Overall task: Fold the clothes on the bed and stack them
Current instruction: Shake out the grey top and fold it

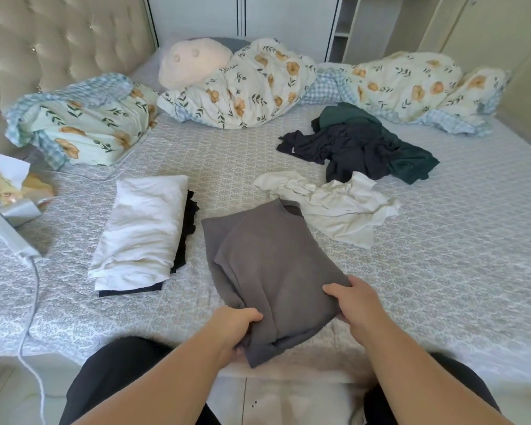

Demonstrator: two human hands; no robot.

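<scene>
Gripping hands: the left hand (pixel 238 325) curls its fingers over the near left edge of the grey garment (pixel 270 271), pinching the cloth; the right hand (pixel 354 302) clasps the near right edge, thumb on top.
Grey garment: partly folded, it lies on the bed (pixel 442 256) at the near edge, between the two hands, its far corner overlapping the crumpled white garment (pixel 334 207).
Folded stack: a folded white piece (pixel 141 228) sits on a folded black piece (pixel 184 240), just left of the grey garment.
Crumpled white garment: unfolded, right of centre, just beyond the grey one.
Dark heap: a navy garment (pixel 341 148) and a dark green garment (pixel 411 161) lie tangled, farther right.
Left side: a white power strip (pixel 10 234) with its cable, and a tissue pack (pixel 19 182).
Far side: a floral duvet (pixel 258 87) bunched along the bed, a cream cushion (pixel 193 62) and a tufted headboard (pixel 59 35).
</scene>
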